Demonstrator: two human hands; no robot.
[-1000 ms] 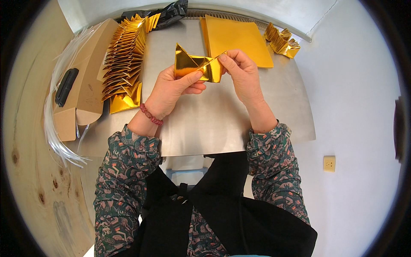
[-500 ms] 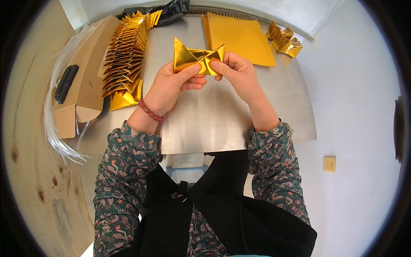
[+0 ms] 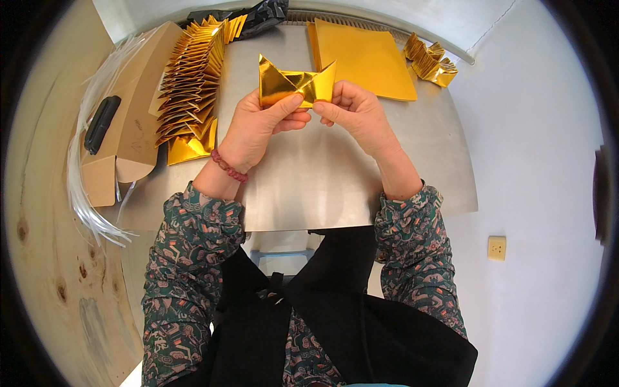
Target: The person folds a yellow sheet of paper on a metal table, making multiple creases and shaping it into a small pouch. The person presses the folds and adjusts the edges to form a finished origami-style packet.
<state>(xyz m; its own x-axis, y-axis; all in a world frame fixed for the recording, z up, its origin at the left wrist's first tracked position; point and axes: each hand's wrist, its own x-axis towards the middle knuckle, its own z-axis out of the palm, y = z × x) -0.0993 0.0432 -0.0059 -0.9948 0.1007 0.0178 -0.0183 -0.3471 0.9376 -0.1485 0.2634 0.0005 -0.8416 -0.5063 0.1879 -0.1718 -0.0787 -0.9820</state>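
Note:
Between my two hands, above the metal table, is a folded piece of shiny gold paper (image 3: 296,80) with a pointed corner standing up at each end and creases crossing in its middle. My left hand (image 3: 263,119) grips its lower left part, thumb in front and fingers behind; a red braided bracelet circles that wrist. My right hand (image 3: 351,116) pinches the lower right edge between thumb and fingers. The fingertips behind the paper are hidden.
A long row of folded gold pieces (image 3: 191,84) lies at left, beside a cardboard box (image 3: 138,103) with clear plastic strips and a black handle. Flat gold sheets (image 3: 364,58) lie at the back of the metal table (image 3: 309,187). More folded gold pieces (image 3: 429,61) sit far right.
The right thumb has slid from the paper's front face down to its lower edge. The front fold now lies flatter, and the paper has shifted slightly left.

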